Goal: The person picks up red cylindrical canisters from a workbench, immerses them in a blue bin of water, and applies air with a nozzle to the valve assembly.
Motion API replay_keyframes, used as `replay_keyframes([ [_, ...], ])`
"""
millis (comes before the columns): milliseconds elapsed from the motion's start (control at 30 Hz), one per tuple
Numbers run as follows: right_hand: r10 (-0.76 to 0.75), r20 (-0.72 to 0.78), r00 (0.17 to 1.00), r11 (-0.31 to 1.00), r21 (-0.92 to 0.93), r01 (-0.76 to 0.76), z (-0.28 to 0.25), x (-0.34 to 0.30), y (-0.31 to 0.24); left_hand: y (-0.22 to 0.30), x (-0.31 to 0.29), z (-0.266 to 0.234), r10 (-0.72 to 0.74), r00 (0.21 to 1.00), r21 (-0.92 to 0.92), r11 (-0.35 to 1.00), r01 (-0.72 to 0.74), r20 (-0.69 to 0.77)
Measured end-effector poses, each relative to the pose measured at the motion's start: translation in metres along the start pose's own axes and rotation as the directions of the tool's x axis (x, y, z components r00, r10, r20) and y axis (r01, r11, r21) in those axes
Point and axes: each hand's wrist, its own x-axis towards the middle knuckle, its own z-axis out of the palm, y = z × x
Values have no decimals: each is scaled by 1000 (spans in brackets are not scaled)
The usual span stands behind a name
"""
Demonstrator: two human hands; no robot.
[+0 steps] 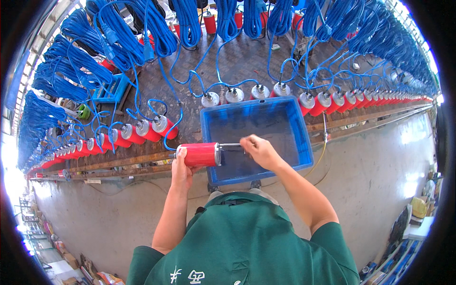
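My left hand (180,172) is closed around the left end of a red cylindrical motor (200,155) with metal end caps, held level above the near left part of a blue plastic tub (256,179). A blue cable (167,137) reaches its left end. From the upper part of its right end cap a thin metal rod (231,145) extends to the right. Around the rod's far end the fingers of my right hand (259,152) are closed, above the tub. Those fingers hide that tip of the rod.
Red motors (327,102) line the bench edge on both sides, with several more behind the tub. Blue cables run from them across the dark bench top (199,66) to hanging coils (280,19). A blue crate (110,90) sits at left. Concrete floor (365,156) lies below.
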Motion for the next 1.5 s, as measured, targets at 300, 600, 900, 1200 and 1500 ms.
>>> replay_keyframes([
  [300, 77, 154, 985, 982, 158, -102, -7, 0, -15, -1, -1, 3, 17, 1000, -26, 1000, -18, -14],
  [600, -553, 94, 828, 680, -523, 514, -16, -15, -28, 2, -6, 3, 23, 1000, -9, 1000, -23, -14],
  [900, 198, 88, 976, 973, 105, -206, -2, 12, 5, 0, -2, 8, 35, 998, 26, 999, -33, -57],
  [1200, -340, 1, 940, 932, -133, 337, -7, -4, -6, 3, -1, 7, -4, 1000, 42, 999, 5, -23],
  [1500, -542, 96, 835, 728, -442, 524, -15, -11, -33, 7, -4, 9, -2, 998, 48, 999, 5, -58],
])
